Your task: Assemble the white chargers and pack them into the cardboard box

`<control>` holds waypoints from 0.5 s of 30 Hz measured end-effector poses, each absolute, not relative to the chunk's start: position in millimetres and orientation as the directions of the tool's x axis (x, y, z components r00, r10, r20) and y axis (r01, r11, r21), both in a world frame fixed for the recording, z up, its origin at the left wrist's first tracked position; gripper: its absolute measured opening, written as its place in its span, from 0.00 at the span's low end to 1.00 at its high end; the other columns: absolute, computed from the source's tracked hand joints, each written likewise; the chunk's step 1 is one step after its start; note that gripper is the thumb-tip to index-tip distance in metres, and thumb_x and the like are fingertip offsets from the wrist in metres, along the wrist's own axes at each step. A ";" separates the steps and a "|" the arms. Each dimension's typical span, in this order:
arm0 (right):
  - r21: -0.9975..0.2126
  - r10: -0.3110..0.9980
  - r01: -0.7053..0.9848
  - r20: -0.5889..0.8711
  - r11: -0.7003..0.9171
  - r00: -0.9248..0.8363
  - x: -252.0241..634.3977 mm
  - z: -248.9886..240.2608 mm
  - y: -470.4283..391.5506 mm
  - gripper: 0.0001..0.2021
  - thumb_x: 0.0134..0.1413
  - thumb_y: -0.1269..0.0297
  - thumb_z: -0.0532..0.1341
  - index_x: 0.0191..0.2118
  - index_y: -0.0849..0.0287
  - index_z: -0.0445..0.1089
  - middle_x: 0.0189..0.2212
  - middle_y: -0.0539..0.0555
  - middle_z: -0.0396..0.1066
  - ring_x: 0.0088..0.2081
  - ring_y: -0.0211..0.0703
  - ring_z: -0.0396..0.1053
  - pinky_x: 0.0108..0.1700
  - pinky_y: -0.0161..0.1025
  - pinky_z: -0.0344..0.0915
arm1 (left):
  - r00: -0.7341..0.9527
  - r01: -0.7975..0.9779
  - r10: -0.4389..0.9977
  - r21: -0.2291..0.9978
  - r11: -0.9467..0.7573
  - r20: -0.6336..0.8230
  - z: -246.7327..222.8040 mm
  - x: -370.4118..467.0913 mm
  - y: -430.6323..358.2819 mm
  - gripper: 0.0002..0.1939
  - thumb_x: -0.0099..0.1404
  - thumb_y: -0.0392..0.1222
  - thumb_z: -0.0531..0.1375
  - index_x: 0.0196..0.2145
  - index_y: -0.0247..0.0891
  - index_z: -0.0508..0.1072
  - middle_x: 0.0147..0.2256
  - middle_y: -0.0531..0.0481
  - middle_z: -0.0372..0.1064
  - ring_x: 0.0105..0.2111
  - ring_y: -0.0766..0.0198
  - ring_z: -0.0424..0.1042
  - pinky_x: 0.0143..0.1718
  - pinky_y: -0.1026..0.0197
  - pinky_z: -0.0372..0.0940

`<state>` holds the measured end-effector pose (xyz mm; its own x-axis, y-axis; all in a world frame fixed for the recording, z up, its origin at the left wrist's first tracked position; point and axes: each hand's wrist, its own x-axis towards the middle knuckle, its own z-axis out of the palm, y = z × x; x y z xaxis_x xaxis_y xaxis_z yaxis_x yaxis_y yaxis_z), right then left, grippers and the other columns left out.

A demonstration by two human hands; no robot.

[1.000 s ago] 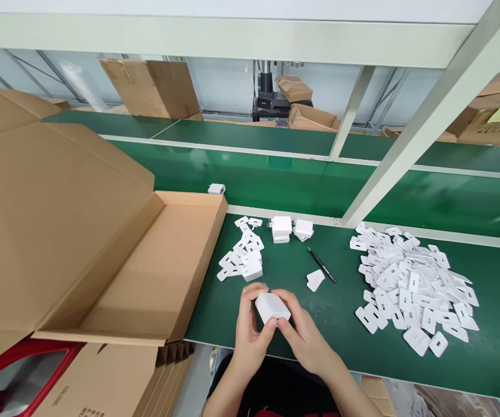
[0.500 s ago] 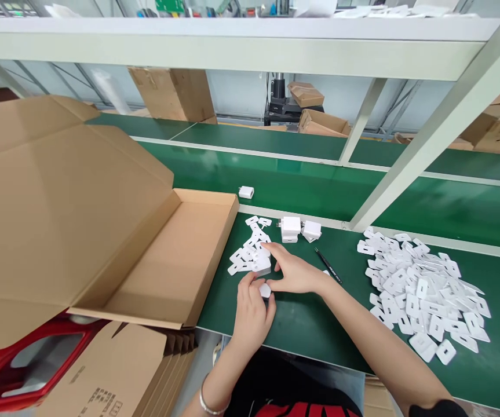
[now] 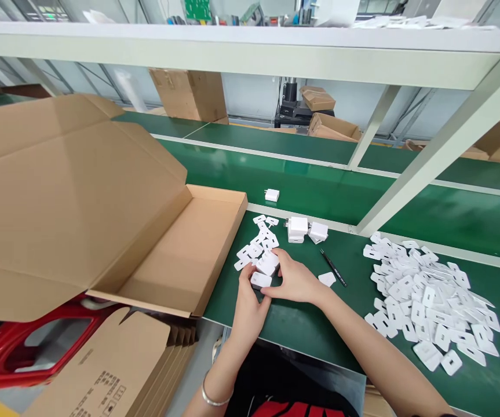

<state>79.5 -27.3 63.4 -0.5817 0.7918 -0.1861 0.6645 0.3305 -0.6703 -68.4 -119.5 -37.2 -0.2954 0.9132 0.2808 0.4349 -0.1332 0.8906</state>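
Note:
My left hand [image 3: 250, 313] holds a small white charger [image 3: 261, 280] between thumb and fingers, just above the green bench. My right hand [image 3: 296, 279] is curled around a second white charger [image 3: 268, 262] behind the first; its thumb reaches the first charger's near edge. Beyond both hands lies a loose group of white slotted cards [image 3: 256, 248]. To their right stand stacked white chargers [image 3: 297, 228] and another small stack of chargers [image 3: 318, 231]. A single white card [image 3: 327, 279] rests by my right wrist, beside black tweezers [image 3: 333, 267].
An open cardboard box [image 3: 167, 246] stands at the left, lid raised. At the right lies a big pile of white slotted cards [image 3: 432, 301]. One charger [image 3: 272, 195] sits on the green conveyor belt [image 3: 310, 188] behind the bench. A slanted post [image 3: 441, 139] rises at the right.
The view has shifted slightly. My right fingers have closed in on the rear charger, and the one in my left hand now shows its broad white face. The charger on the belt has moved right.

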 end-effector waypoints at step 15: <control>-0.771 0.863 0.549 0.001 0.323 -0.505 37.9 118.1 -33.6 0.46 0.48 0.54 0.70 0.69 0.58 0.49 0.58 0.65 0.67 0.50 0.57 0.73 0.46 0.48 0.70 | -0.449 0.891 -0.006 0.448 -0.068 0.893 -11.1 -204.9 -215.2 0.28 0.46 0.57 0.70 0.38 0.46 0.62 0.37 0.50 0.60 0.38 0.48 0.71 0.49 0.31 0.72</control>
<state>37.9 -33.6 118.1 -0.5054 0.8629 0.0014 0.5492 0.3229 -0.7708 -204.9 -215.2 -11.1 -0.4494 -0.0060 0.8933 0.8914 -0.0683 0.4480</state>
